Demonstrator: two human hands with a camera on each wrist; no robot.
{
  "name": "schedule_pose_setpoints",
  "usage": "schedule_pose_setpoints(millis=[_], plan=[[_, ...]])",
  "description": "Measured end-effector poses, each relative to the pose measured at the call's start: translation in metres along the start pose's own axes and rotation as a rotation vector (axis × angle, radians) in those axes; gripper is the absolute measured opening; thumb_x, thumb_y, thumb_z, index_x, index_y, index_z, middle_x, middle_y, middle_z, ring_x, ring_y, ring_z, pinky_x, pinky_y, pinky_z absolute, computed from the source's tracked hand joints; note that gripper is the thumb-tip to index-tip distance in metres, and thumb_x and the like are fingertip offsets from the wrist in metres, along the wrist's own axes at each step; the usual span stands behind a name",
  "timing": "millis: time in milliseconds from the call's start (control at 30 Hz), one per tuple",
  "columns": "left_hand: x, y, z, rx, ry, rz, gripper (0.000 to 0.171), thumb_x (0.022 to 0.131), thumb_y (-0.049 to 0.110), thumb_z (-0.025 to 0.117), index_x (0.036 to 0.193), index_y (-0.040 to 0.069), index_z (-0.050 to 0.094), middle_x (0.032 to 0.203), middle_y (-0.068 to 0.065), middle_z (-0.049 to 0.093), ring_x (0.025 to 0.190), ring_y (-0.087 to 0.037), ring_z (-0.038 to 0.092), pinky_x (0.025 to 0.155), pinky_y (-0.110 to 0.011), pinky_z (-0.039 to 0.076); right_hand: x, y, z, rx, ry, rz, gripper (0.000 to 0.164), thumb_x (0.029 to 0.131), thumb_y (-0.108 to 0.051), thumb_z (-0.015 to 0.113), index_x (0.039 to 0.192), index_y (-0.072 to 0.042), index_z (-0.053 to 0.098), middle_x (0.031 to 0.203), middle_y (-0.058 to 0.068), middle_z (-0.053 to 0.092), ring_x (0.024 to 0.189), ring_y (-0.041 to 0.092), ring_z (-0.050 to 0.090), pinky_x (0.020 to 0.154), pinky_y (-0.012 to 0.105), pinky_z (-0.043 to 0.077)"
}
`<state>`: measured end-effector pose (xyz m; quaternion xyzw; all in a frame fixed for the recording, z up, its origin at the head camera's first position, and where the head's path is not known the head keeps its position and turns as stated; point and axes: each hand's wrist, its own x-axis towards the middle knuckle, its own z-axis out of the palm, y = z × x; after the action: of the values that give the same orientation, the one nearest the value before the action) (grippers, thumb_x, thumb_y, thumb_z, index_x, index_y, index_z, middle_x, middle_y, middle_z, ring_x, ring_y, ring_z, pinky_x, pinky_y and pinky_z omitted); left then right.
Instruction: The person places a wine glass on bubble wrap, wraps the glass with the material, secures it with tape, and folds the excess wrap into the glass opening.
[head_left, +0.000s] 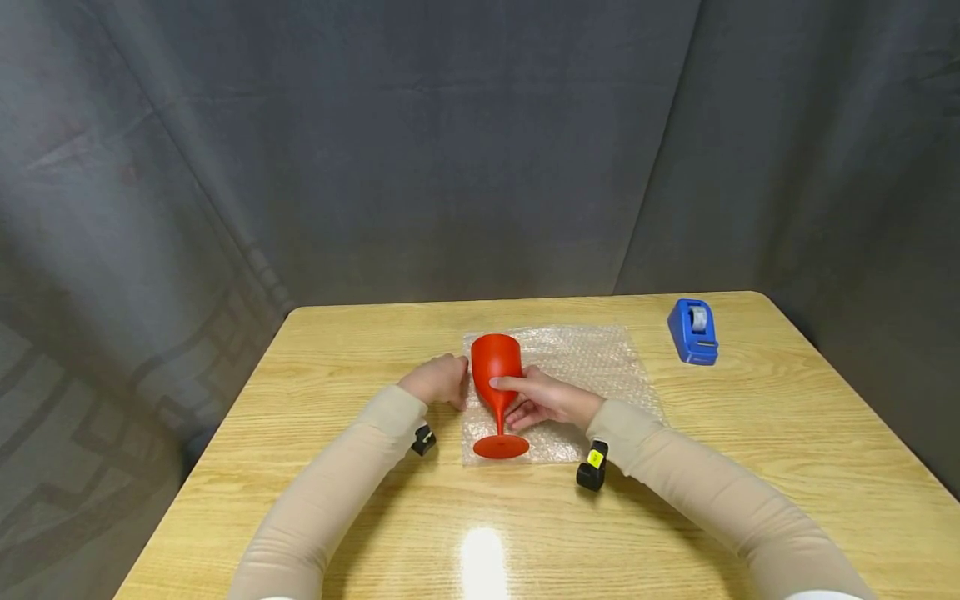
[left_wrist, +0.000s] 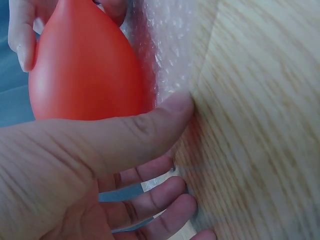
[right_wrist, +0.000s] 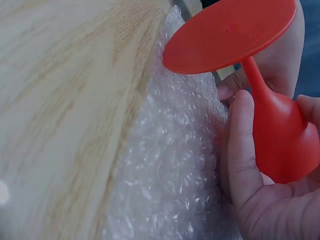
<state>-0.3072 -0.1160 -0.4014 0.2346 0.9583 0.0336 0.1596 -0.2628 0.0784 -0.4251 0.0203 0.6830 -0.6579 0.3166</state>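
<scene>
A red goblet [head_left: 496, 359] lies tilted over the bubble wrap [head_left: 581, 354], its bowl away from me and its round foot toward me. My right hand [head_left: 551, 398] holds it at the lower bowl, thumb on top and fingers behind near the stem, as the right wrist view also shows around the bowl [right_wrist: 285, 142]. At the wrap's left edge is my left hand [head_left: 441, 380], beside the bowl. In the left wrist view its thumb [left_wrist: 175, 107] touches the edge of the wrap [left_wrist: 167, 45], while the other fingers stand apart from the thumb, tips at the tabletop.
A blue tape dispenser [head_left: 693, 333] with a roll of clear tape stands at the back right of the wooden table [head_left: 360, 342]. Grey curtains [head_left: 450, 167] hang behind and beside the table. Each wrist carries a small black camera [head_left: 591, 475].
</scene>
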Motion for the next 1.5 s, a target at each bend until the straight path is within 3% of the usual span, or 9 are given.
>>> schedule_pose_setpoints(millis=[167,267,367,533,667,933,1100,1400,1500], plan=[[0.0,-0.001,-0.001,-0.018,0.002,0.0,0.041,0.071,0.018,0.086,0.099,0.006,0.058,0.087,-0.005,0.059,0.084,-0.021,0.057,0.078,-0.034,0.053,-0.001,-0.002,0.002,-0.031,0.005,0.022,0.058,0.092,-0.037,0.06,0.123,-0.003,0.025,0.069,0.011,0.061,0.054,0.015,0.062,0.053,0.028,0.057],[-0.002,0.0,-0.002,-0.135,-0.013,-0.02,0.029,0.072,0.01,0.083,0.085,0.006,0.058,0.075,-0.002,0.058,0.069,-0.016,0.055,0.066,-0.027,0.051,-0.002,-0.002,0.002,-0.039,0.009,0.027,0.06,0.091,-0.038,0.06,0.123,-0.004,0.022,0.07,0.011,0.061,0.054,0.016,0.063,0.054,0.03,0.058],[-0.004,0.002,-0.005,-0.407,-0.037,-0.076,0.022,0.073,-0.008,0.072,0.077,0.001,0.052,0.067,-0.003,0.05,0.056,-0.013,0.052,0.057,-0.025,0.054,-0.004,-0.002,0.001,-0.045,0.013,0.029,0.06,0.092,-0.038,0.059,0.123,-0.004,0.02,0.071,0.012,0.061,0.054,0.016,0.063,0.054,0.031,0.058],[-0.007,0.001,-0.009,-0.984,-0.05,-0.203,0.017,0.077,-0.017,0.046,0.093,-0.01,0.046,0.078,-0.009,0.043,0.06,-0.018,0.054,0.066,-0.033,0.06,-0.005,-0.003,0.0,-0.057,0.009,0.026,0.06,0.092,-0.039,0.058,0.123,-0.004,0.02,0.07,0.011,0.062,0.054,0.015,0.064,0.054,0.03,0.058],[-0.006,-0.003,-0.009,-1.222,-0.084,-0.286,0.006,0.085,-0.003,0.045,0.081,0.001,0.047,0.075,-0.007,0.05,0.066,-0.016,0.055,0.066,-0.028,0.055,-0.004,-0.002,0.0,-0.064,-0.008,0.023,0.06,0.092,-0.04,0.057,0.124,-0.004,0.022,0.07,0.011,0.063,0.055,0.016,0.064,0.055,0.031,0.058],[-0.007,0.003,-0.009,-1.224,-0.136,-0.242,0.042,0.092,0.043,0.062,0.1,0.001,0.059,0.08,-0.004,0.063,0.079,-0.018,0.062,0.085,-0.04,0.057,-0.002,0.0,-0.002,-0.072,-0.052,0.036,0.059,0.094,-0.04,0.054,0.125,-0.005,0.018,0.073,0.012,0.064,0.058,0.017,0.065,0.059,0.031,0.059],[-0.01,0.012,-0.01,-1.166,-0.118,-0.179,0.036,0.088,0.038,0.068,0.084,0.003,0.065,0.065,-0.003,0.062,0.059,-0.015,0.06,0.073,-0.035,0.059,-0.002,0.001,-0.002,-0.064,-0.059,0.041,0.059,0.094,-0.04,0.053,0.128,-0.004,0.019,0.072,0.011,0.064,0.059,0.017,0.065,0.06,0.03,0.059],[-0.008,0.015,-0.01,-1.167,-0.107,-0.19,0.037,0.089,0.032,0.066,0.1,-0.003,0.064,0.079,-0.006,0.07,0.069,-0.019,0.068,0.074,-0.036,0.06,-0.007,-0.014,-0.011,-0.198,-0.027,0.082,0.066,0.094,-0.056,0.047,0.129,0.0,0.042,0.089,0.013,0.061,0.068,0.019,0.063,0.068,0.036,0.06],[-0.009,0.016,-0.011,-1.161,-0.099,-0.194,0.042,0.088,0.032,0.067,0.107,-0.005,0.06,0.085,-0.01,0.071,0.07,-0.019,0.068,0.074,-0.037,0.06,-0.007,-0.025,-0.021,-0.195,0.032,0.109,0.081,0.093,-0.065,0.042,0.141,0.0,0.031,0.099,0.013,0.053,0.076,0.019,0.059,0.073,0.036,0.06]])
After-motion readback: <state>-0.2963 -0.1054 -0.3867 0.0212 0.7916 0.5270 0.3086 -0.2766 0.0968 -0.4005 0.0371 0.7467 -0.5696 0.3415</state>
